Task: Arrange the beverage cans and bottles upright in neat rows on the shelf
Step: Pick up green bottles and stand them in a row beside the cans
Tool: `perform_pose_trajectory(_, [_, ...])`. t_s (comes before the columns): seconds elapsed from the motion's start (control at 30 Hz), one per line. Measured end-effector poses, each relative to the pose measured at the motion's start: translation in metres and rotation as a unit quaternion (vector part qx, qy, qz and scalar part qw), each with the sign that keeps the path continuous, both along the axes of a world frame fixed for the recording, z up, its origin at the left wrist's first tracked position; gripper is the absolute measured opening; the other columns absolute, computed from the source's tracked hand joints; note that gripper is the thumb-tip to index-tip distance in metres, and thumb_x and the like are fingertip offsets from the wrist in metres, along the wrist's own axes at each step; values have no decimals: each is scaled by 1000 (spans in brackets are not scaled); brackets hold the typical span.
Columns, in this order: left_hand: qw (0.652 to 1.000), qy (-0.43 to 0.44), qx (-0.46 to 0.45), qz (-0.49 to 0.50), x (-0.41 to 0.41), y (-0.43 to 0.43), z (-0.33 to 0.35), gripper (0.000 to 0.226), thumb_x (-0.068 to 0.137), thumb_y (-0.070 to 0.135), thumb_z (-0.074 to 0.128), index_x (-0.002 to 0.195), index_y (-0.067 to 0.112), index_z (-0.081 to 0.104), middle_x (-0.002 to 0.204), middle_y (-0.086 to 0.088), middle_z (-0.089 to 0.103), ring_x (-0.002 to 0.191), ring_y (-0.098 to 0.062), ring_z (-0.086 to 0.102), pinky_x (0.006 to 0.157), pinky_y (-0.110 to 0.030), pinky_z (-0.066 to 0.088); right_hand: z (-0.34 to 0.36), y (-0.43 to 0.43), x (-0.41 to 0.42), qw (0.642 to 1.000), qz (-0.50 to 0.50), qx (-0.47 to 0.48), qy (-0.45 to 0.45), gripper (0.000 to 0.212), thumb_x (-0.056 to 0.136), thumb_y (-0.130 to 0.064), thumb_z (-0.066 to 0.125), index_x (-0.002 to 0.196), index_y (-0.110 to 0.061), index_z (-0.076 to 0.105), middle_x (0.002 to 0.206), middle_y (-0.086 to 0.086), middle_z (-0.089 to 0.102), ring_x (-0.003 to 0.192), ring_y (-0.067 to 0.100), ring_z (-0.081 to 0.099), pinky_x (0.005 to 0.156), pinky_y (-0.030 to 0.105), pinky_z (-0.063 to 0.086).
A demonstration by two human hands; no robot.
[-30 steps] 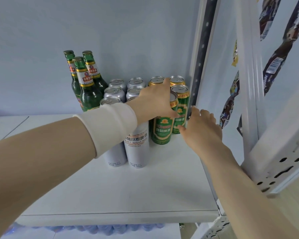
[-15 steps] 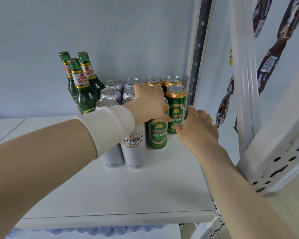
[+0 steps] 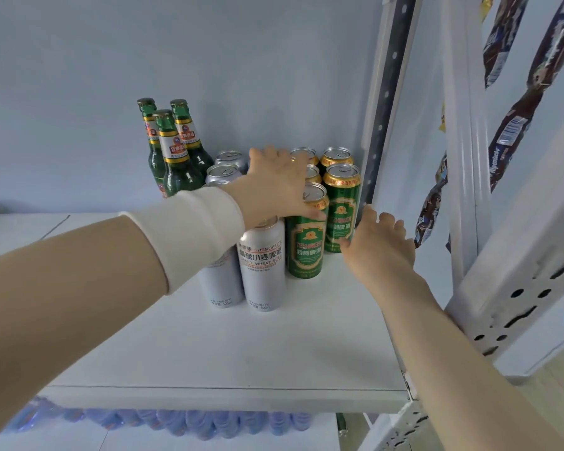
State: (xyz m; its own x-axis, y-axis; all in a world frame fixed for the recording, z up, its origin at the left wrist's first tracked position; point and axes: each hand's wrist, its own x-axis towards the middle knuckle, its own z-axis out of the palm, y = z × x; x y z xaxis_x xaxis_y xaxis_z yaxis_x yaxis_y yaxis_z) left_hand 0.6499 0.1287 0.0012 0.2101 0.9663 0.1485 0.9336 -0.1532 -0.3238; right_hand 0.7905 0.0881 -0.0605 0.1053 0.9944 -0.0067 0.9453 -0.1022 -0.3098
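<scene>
The green cans (image 3: 342, 203) sit two-wide in the back right corner of the shelf (image 3: 241, 353), all upright. The silver cans (image 3: 262, 265) touch them on the left, and three green bottles (image 3: 173, 151) stand further left by the back edge. Looks like the squaring-up stage to me. The left hand (image 3: 274, 183) lies flat over the can tops, fingers straight, thumb against the front green can (image 3: 306, 242). The right hand (image 3: 378, 245) is spread wide just right of the cans, gripping nothing. Next probably needs a gentle, even push back so nothing tips.

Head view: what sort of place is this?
Probably a shop: white metal shelf with perforated upright, beer cans and green bottles in rows, snack packets hanging at right.
</scene>
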Motion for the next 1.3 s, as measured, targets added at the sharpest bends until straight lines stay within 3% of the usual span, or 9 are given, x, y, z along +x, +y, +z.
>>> perform_pose_trajectory(0.17, [999, -47, 27, 6, -34, -28, 16, 80, 78, 73, 42, 131, 14, 38, 128, -13, 50, 119, -33, 46, 95, -44, 36, 21, -13, -17, 997, 15, 74, -15, 60, 93, -33, 46, 142, -8, 22, 145, 19, 32, 136, 39, 27, 108, 54, 30])
perform_pose_trajectory(0.37, [994, -87, 60, 22, -107, -77, 27, 59, 84, 59, 48, 120, 13, 46, 120, -11, 55, 112, -33, 51, 90, -42, 38, 53, -29, -85, 985, 75, 140, -68, 64, 90, -39, 50, 141, -8, 26, 144, 22, 32, 135, 41, 27, 109, 53, 27])
perform_pose_trajectory(0.47, [995, -64, 57, 51, -170, -107, 28, 65, 86, 61, 42, 130, 12, 41, 122, -13, 53, 113, -34, 49, 93, -43, 37, 63, -40, -145, 978, 107, 157, -88, 66, 90, -41, 50, 142, -8, 25, 144, 22, 34, 135, 42, 28, 107, 53, 30])
perform_pose_trajectory(0.77, [986, -108, 13, 127, -375, -157, -9, 66, 89, 56, 43, 139, 15, 32, 133, -9, 45, 123, -30, 41, 100, -40, 32, 45, -72, -339, 966, 181, 147, -115, 65, 90, -44, 48, 140, -7, 27, 137, 20, 40, 130, 41, 33, 105, 51, 32])
perform_pose_trajectory(0.97, [977, -149, 35, 148, -462, -159, -32, 63, 89, 55, 44, 136, 15, 36, 132, -9, 46, 124, -29, 41, 102, -40, 31, 28, -59, -440, 957, 235, 130, -109, 69, 93, -44, 43, 146, -9, 17, 147, 17, 31, 138, 40, 22, 110, 52, 25])
perform_pose_trajectory(1.3, [938, -210, 108, 254, -651, -233, -37, 59, 90, 52, 44, 137, 18, 34, 139, -6, 42, 130, -26, 38, 107, -39, 29, 10, -83, -654, 922, 369, 113, -40, 68, 93, -45, 41, 146, -10, 17, 147, 14, 32, 137, 35, 25, 111, 49, 26])
